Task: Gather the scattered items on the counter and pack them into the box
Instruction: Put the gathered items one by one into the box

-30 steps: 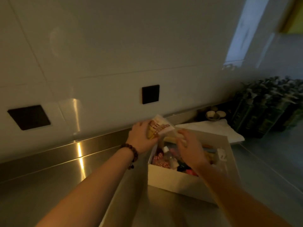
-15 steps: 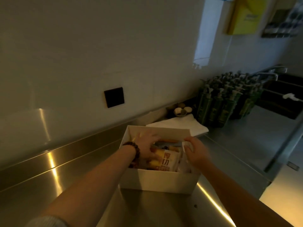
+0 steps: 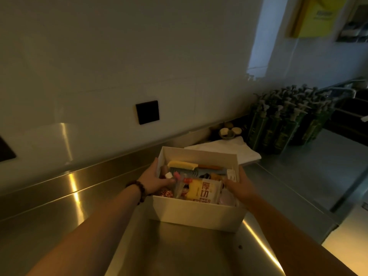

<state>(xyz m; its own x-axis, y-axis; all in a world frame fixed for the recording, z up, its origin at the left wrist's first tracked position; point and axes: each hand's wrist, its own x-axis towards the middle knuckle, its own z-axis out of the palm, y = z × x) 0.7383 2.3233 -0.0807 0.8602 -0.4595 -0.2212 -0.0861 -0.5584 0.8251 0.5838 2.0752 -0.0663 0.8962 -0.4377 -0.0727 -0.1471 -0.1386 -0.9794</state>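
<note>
The left hand (image 3: 154,181) grips the box's left wall, its fingers outside and the thumb hooked over the rim among the contents; the right hand (image 3: 240,183) curls over the right wall the same way, though how far its fingers wrap is hard to tell. Between them the white cardboard box (image 3: 197,213) rests on the steel worktop (image 3: 59,216), packed with a yellow snack packet (image 3: 203,191), a yellow comb (image 3: 182,164) and small toiletries. The packet stands above the rim, so tilting or lifting the box could spill it, and thin walls may buckle under a squeeze. A folded white cloth (image 3: 239,149) lies just behind.
</note>
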